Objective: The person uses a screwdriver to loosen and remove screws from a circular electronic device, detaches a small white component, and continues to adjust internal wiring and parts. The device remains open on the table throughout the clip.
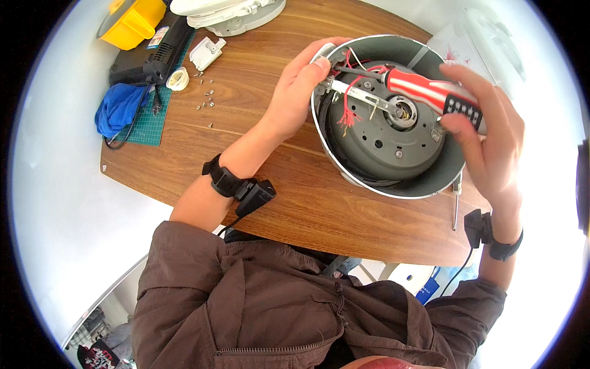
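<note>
In the head view, my left hand [294, 93] clamps the left rim of the round housing [452, 157]; my right hand [495, 144] pinches the screwdriver [421, 89] over its opening. I judge I'm working a fastener inside that rim; tip contact is unclear, so the next move calls for steady alignment.

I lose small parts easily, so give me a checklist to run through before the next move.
1. Metal housing steadied: ok, left hand grips its rim.
2. Screwdriver in hand: ok, right hand holds the handle.
3. Screwdriver tip seated: cannot tell, its contact is unclear.
4. Red wires well away from the shaft: not ok, some run close by.
5. Loose screws contained: not ok, scattered on the wooden table.
</note>
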The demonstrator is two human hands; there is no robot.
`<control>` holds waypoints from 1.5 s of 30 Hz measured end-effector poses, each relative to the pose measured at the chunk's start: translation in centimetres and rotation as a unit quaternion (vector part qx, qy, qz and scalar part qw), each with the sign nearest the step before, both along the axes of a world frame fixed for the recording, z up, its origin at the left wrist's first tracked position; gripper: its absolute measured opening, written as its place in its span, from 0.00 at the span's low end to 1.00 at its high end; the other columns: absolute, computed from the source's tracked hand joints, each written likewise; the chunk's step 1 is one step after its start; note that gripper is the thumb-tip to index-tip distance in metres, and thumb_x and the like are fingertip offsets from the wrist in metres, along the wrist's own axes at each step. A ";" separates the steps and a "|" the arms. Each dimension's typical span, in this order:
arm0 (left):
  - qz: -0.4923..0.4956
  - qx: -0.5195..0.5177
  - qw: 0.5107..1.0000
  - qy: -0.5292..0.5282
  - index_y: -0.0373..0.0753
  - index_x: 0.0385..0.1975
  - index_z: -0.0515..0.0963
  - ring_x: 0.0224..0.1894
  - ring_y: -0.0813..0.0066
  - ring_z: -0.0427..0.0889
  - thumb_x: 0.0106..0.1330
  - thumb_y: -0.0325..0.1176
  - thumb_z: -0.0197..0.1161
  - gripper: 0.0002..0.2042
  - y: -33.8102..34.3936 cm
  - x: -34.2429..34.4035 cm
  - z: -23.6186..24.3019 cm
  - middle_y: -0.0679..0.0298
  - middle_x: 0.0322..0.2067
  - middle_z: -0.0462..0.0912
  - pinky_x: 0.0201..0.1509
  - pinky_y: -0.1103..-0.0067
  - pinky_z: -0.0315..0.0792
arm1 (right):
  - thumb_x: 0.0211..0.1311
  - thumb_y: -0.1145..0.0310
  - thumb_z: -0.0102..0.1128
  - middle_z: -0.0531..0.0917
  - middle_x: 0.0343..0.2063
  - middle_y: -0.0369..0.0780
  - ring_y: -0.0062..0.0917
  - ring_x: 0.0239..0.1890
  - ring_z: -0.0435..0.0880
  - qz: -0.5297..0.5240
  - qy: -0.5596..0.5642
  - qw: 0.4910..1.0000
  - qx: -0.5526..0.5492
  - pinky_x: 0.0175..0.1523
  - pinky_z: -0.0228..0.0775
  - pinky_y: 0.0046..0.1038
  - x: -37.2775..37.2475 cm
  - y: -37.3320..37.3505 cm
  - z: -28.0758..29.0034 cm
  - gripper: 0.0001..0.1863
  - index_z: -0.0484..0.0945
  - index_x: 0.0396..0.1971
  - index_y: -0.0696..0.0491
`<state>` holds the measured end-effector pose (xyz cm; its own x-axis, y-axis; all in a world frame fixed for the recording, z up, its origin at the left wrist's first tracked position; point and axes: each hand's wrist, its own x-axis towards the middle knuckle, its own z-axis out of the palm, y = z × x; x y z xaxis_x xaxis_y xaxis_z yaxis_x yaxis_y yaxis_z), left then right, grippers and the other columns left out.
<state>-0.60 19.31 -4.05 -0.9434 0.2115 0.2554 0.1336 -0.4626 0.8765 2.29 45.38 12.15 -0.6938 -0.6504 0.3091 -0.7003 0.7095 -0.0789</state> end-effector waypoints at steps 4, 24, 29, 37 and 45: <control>0.003 0.017 1.000 -0.001 0.30 0.65 0.71 0.59 0.74 0.78 0.78 0.38 0.48 0.23 0.1 -0.2 -0.2 0.59 0.58 0.80 0.66 0.75 0.70 | 0.54 0.75 0.75 0.83 0.38 0.42 0.32 0.37 0.83 0.055 -0.011 0.993 -0.101 0.42 0.77 0.29 0.2 -0.3 -1.3 0.24 0.82 0.54 0.54; 0.000 0.011 1.000 0.012 0.30 0.65 0.72 0.59 0.74 0.78 0.78 0.36 0.48 0.22 0.2 0.1 0.2 0.59 0.58 0.81 0.66 0.75 0.70 | 0.53 0.73 0.74 0.79 0.39 0.42 0.33 0.34 0.81 0.057 0.047 0.991 -0.112 0.41 0.75 0.33 1.8 -0.6 -2.5 0.26 0.82 0.55 0.52; 0.005 0.010 1.000 0.016 0.30 0.65 0.71 0.59 0.74 0.78 0.77 0.36 0.48 0.22 0.0 0.0 -0.1 0.59 0.58 0.81 0.66 0.75 0.70 | 0.46 0.80 0.77 0.81 0.49 0.44 0.32 0.41 0.82 -0.003 0.023 0.999 -0.037 0.45 0.77 0.32 2.1 -0.3 -1.9 0.31 0.80 0.56 0.56; -0.006 0.017 1.000 0.016 0.30 0.65 0.71 0.60 0.74 0.78 0.77 0.36 0.48 0.22 0.0 0.0 -0.1 0.59 0.58 0.80 0.67 0.74 0.70 | 0.55 0.59 0.74 0.80 0.41 0.41 0.32 0.35 0.81 0.090 0.088 0.990 -0.058 0.39 0.75 0.32 1.6 -0.4 -2.7 0.28 0.82 0.55 0.54; 0.005 0.005 1.000 0.014 0.31 0.65 0.71 0.60 0.73 0.78 0.77 0.37 0.48 0.22 0.0 0.0 -0.2 0.58 0.59 0.80 0.67 0.74 0.70 | 0.64 0.53 0.69 0.82 0.42 0.44 0.32 0.36 0.81 0.006 0.066 0.997 0.038 0.41 0.76 0.34 2.8 -0.7 -1.1 0.32 0.77 0.62 0.57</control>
<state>-0.63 19.27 -4.25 -0.9382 0.1993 0.2831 0.1622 -0.4692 0.8681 5.12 44.64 11.06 -0.6421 -0.6840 0.3463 -0.7099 0.7010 0.0682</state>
